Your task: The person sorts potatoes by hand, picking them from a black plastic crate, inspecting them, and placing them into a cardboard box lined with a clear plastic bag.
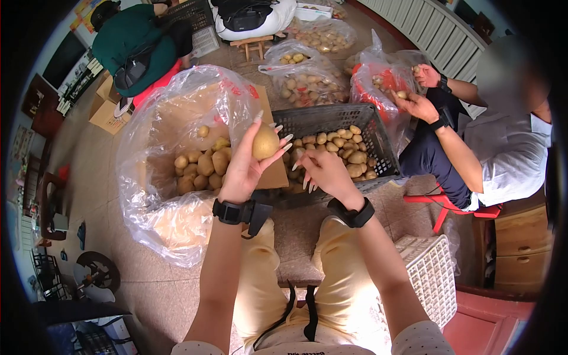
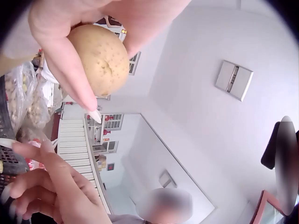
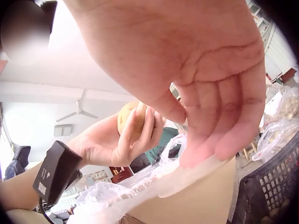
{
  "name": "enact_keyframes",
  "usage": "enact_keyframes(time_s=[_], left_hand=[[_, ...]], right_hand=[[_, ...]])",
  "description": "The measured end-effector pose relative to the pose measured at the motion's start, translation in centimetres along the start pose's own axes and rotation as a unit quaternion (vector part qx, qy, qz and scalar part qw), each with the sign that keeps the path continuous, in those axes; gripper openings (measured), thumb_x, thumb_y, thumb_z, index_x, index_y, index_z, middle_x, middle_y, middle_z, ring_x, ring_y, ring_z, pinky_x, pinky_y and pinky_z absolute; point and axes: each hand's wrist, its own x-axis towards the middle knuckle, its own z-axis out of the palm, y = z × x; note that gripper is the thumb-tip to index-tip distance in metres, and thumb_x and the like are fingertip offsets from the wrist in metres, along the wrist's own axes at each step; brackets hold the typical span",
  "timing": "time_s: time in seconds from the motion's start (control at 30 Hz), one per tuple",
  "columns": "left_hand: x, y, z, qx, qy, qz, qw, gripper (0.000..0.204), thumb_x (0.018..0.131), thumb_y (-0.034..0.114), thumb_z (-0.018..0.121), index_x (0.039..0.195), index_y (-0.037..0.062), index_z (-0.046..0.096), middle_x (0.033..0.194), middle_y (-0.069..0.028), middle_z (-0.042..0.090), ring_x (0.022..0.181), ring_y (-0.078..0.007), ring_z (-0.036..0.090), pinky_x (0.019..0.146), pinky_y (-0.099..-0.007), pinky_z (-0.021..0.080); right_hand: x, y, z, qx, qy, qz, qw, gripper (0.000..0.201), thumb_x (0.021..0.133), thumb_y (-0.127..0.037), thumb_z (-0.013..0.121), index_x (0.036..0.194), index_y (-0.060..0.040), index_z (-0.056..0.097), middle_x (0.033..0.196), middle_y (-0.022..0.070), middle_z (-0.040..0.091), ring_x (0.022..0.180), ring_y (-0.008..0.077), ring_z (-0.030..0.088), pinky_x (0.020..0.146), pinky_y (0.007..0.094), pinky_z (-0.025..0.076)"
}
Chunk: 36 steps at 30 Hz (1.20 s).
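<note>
A large yellow-brown potato (image 1: 266,144) is gripped in my left hand (image 1: 241,171), fingers and thumb around its sides; the left wrist view shows its speckled skin (image 2: 105,63). Beside it, over the near edge of the black crate, hangs my right hand (image 1: 331,173). Its fingers are loosely bent with nothing between them, as the right wrist view of the palm (image 3: 187,60) shows. Below my left hand, a cardboard box (image 1: 273,176) lined with a clear plastic bag (image 1: 133,171) contains several potatoes (image 1: 204,167). Smaller potatoes (image 1: 357,157) lie in the black crate (image 1: 386,139).
At the right, a seated person (image 1: 503,142) handles small potatoes over a bag-lined red container (image 1: 378,80). Clear bags of potatoes (image 1: 310,86) stand behind the crate. A white basket (image 1: 429,278) is by my right leg. Another person in green (image 1: 133,44) bends at the far left.
</note>
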Motion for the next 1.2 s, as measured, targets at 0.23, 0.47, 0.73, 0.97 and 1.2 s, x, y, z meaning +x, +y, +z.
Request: enact_keyframes(time_s=[0.23,0.47,0.73,0.97,1.2], left_hand=[[-0.4,1.3,-0.5,-0.068,-0.042,0.028,0.996,0.034,0.091,0.028,0.052,0.116,0.0063,0.044,0.119,-0.0140,0.054,0.105,-0.0286,0.057,0.090,-0.0352,0.050],[-0.4,0.9,-0.7,-0.036,-0.050,-0.003,0.998,0.036,0.090,0.030,0.055,0.115,0.0068,0.045,0.120,-0.0124,0.055,0.105,-0.0265,0.057,0.088,-0.0335,0.050],[-0.9,0.6,0.2,-0.015,-0.063,-0.024,0.998,0.045,0.088,0.031,0.057,0.122,0.0048,0.043,0.121,-0.0125,0.053,0.108,-0.0273,0.056,0.092,-0.0363,0.047],[-0.2,-0.3,-0.9,-0.016,-0.060,0.012,0.998,0.036,0.086,0.010,0.060,0.117,0.0002,0.044,0.114,-0.0124,0.053,0.109,-0.0260,0.054,0.095,-0.0345,0.046],[-0.2,0.2,-1.3,-0.006,-0.081,0.010,0.997,0.037,0.085,0.007,0.060,0.117,-0.0021,0.044,0.113,-0.0129,0.053,0.107,-0.0249,0.055,0.095,-0.0338,0.046]], right_hand=[[0.4,-0.2,0.2,0.001,-0.015,-0.026,1.000,0.024,0.089,-0.018,0.046,0.087,-0.0001,0.062,0.055,0.0051,0.059,0.047,0.0105,0.057,0.048,0.0231,0.044],[0.6,-0.2,0.3,-0.025,-0.019,-0.032,0.999,0.024,0.090,-0.019,0.046,0.088,-0.0017,0.063,0.055,0.0051,0.058,0.048,0.0106,0.057,0.048,0.0241,0.044],[0.6,0.2,0.4,-0.015,-0.021,-0.020,0.999,0.025,0.090,-0.019,0.046,0.088,-0.0013,0.063,0.056,0.0045,0.058,0.048,0.0097,0.056,0.047,0.0234,0.044],[0.6,0.3,0.3,0.002,-0.028,-0.018,0.999,0.025,0.091,-0.018,0.045,0.089,-0.0001,0.062,0.056,0.0049,0.058,0.048,0.0097,0.056,0.047,0.0224,0.044],[0.6,0.2,0.5,0.007,-0.017,-0.006,1.000,0.026,0.090,-0.022,0.045,0.084,-0.0044,0.064,0.055,0.0085,0.060,0.053,0.0224,0.061,0.054,0.0331,0.046]])
